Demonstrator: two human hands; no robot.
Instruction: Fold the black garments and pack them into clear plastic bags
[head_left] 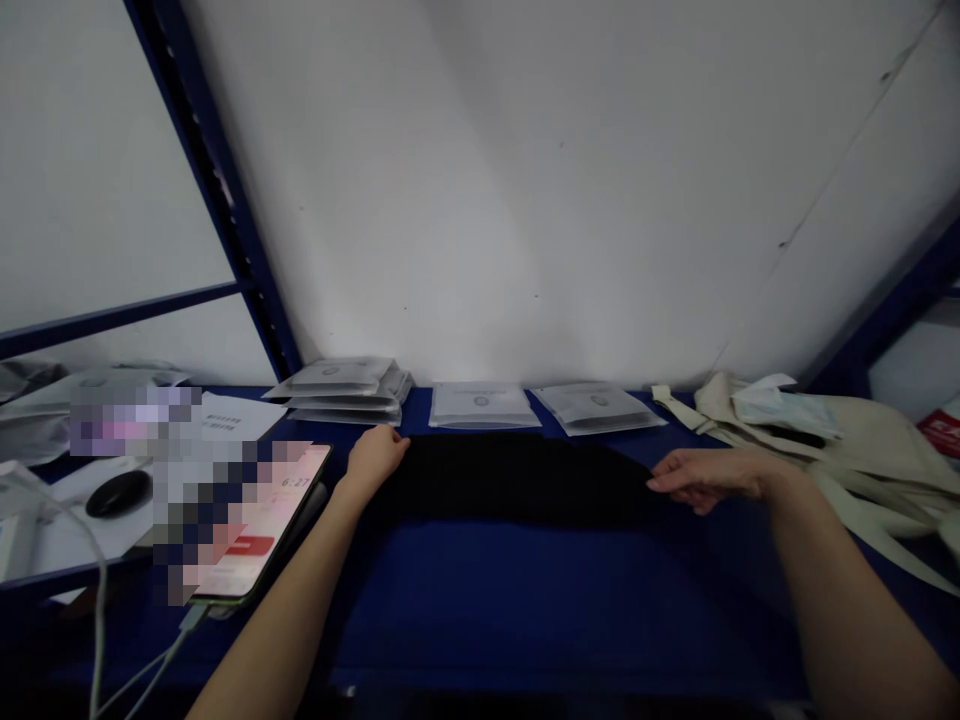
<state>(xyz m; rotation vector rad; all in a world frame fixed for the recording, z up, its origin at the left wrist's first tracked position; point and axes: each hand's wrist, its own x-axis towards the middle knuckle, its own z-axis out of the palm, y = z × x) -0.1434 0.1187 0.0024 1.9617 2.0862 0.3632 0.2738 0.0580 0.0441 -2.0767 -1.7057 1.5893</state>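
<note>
A piece of black cloth (517, 478), seemingly a garment, lies stretched sideways in a long strip across the blue tabletop (570, 610). At its upper left corner my left hand (376, 455) has its fingers closed on the fabric, with the fingertips partly hidden. My right hand (694, 478) pinches the right end between thumb and fingers. The cloth's dark surface hides its folds, so its exact kind cannot be made out.
Frosted packets lie along the wall: a stack (345, 385) at left, one packet (484, 405) mid-wall, another packet (598, 405) beside it. A cabled phone (262, 540), a black mouse (118, 493) and papers are at left. A cream cloth bag (870, 440) lies right.
</note>
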